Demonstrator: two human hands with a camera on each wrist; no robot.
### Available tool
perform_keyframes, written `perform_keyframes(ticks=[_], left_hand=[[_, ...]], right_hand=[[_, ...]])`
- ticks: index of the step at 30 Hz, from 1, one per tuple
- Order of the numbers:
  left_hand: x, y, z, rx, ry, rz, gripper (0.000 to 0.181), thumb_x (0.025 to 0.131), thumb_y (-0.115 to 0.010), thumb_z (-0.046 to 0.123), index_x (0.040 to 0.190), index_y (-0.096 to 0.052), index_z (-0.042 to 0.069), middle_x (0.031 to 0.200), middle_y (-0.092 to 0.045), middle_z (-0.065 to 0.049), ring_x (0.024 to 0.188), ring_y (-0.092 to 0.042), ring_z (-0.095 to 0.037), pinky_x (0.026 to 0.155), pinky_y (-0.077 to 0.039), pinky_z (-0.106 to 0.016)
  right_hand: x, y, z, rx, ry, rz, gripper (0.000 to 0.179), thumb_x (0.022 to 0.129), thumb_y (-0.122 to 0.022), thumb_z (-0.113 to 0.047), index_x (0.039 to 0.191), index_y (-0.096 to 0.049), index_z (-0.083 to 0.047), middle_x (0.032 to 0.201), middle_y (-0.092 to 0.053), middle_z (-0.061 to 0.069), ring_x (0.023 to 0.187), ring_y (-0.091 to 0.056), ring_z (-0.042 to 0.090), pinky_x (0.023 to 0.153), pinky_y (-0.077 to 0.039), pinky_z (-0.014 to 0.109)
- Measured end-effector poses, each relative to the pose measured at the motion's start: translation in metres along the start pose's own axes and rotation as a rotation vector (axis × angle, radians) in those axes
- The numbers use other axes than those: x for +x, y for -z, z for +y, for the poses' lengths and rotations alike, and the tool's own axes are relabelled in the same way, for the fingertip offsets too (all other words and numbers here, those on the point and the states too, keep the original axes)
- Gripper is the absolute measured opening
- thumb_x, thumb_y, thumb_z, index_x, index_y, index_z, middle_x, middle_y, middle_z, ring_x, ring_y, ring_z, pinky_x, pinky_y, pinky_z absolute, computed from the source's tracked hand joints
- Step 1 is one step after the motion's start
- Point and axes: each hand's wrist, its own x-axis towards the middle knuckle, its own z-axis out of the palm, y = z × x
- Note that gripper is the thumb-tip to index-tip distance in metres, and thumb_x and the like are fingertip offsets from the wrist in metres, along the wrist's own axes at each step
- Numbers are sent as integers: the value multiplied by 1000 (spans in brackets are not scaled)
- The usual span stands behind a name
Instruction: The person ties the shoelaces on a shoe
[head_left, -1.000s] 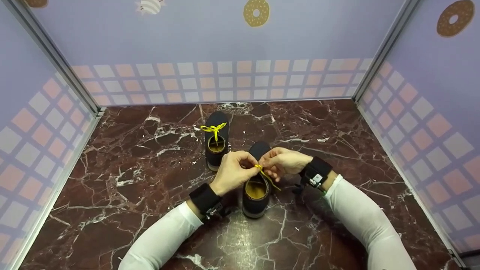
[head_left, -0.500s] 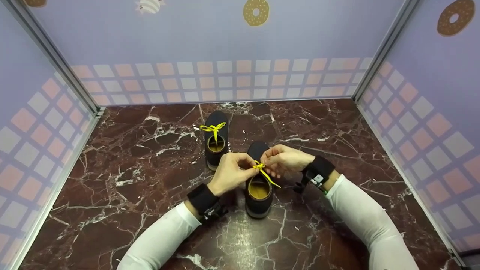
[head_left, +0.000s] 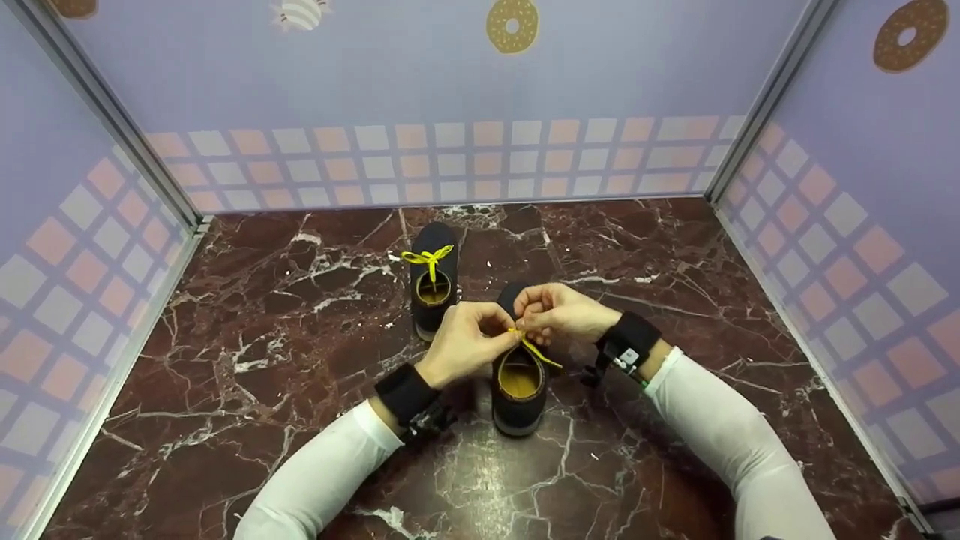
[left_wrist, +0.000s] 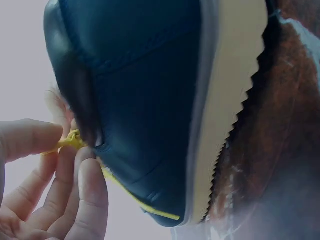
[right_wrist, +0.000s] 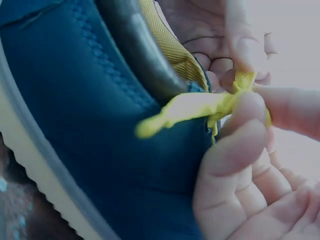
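Note:
A dark blue shoe (head_left: 517, 414) with a yellow inside stands between the two hands. Over its front opening, my left hand (head_left: 466, 341) pinches part of the yellow shoelace (right_wrist: 192, 111) between thumb and finger. My right hand (head_left: 568, 311) pinches the same lace from the other side, with its fingertips close to the left ones. A small yellow knot (left_wrist: 75, 139) shows between the fingers in the left wrist view. One loose lace end hangs over the shoe's right side. Fingers partly hide the knot and the shoe's toe.
A second dark shoe (head_left: 435, 234) stands farther back to the left, its yellow lace tied in a bow (head_left: 427, 258). Both stand on a dark red marbled tabletop (head_left: 300, 330). Purple checkered panels (head_left: 450, 161) enclose the back and sides.
The near shoe has shifted slightly right since the first frame. The knot showed more plainly half a second ago; the right hand has since moved slightly left and covers more of it.

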Motion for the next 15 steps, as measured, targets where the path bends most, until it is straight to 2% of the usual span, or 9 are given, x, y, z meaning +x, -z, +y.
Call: perform_keyframes(ticks=[3, 6, 9, 13, 15], left_hand=[[2, 2, 2, 23, -28, -14, 5, 93, -85, 15, 91, -84, 11, 86, -85, -4, 76, -71, -7, 73, -56, -21], [4, 5, 2, 41, -18, -32, 5, 93, -84, 14, 90, -83, 11, 85, -84, -5, 73, -66, -4, 70, -52, -20], [4, 5, 1, -12, 50, -60, 7, 95, -82, 11, 88, -81, 7, 83, -83, -9, 66, -66, -2, 65, -53, -18], [5, 4, -1, -193, 181, -89, 11, 98, -78, 4, 88, -76, 1, 83, -84, -18, 64, -74, -7, 62, -62, -21], [5, 3, -3, -270, 235, -80, 12, 99, -77, 1, 87, -74, -1, 84, -83, -21, 66, -77, -9, 64, -66, -25]], right_hand=[[-1, 2, -3, -32, 33, 3, 9, 106, -66, 1, 111, -61, -5, 78, -72, -5, 61, -63, 6, 57, -52, 19], [-3, 4, -5, -68, 57, 12, 10, 106, -66, 2, 111, -62, -5, 78, -71, -6, 62, -63, 6, 57, -52, 19], [-4, 7, -6, -80, 73, 16, 11, 105, -66, 5, 110, -61, -3, 76, -69, -7, 62, -62, 6, 58, -52, 18], [-5, 10, -3, -83, 94, 16, 11, 105, -66, 5, 113, -58, 3, 75, -67, -7, 62, -60, 7, 59, -51, 19], [-6, 12, 0, -79, 108, 28, 13, 104, -66, 5, 113, -56, 5, 74, -66, -7, 62, -59, 7, 59, -50, 19]])
